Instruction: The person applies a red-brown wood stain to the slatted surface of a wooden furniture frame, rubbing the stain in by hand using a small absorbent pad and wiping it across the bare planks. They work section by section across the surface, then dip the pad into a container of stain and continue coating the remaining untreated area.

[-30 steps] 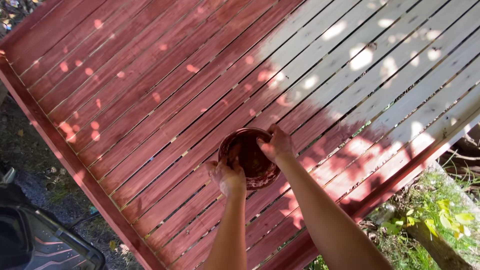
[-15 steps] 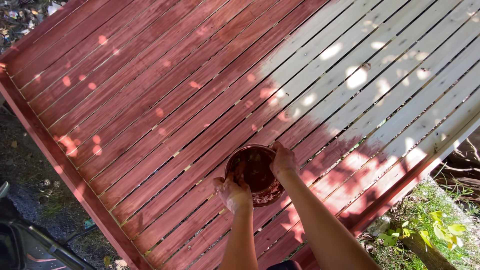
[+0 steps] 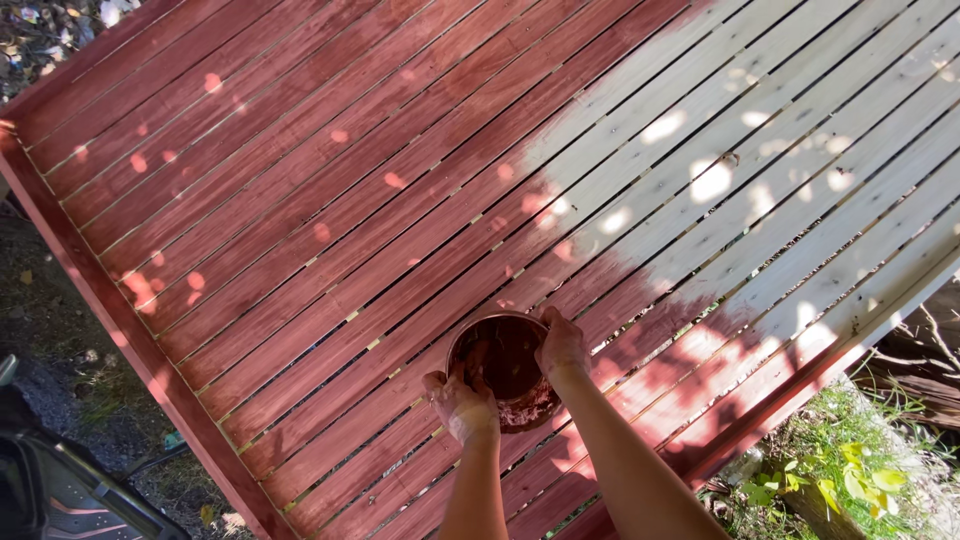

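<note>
Around paint bowl (image 3: 505,362) — half-stained slatted deck (image 3: 330,200), grass (image 3: 850,470), dark equipment (image 3: 50,490)

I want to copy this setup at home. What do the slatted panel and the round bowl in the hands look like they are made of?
Slatted panel: wood, going by the grain lines; mostly coated reddish-brown, with pale bare boards at the upper right.
Bowl: probably plastic or metal, but red-brown smears hide its surface, so I cannot say which. The left hand and right hand grip its rim.

open slatted deck (image 3: 330,200) all around, bowl (image 3: 505,360) between hands
</note>
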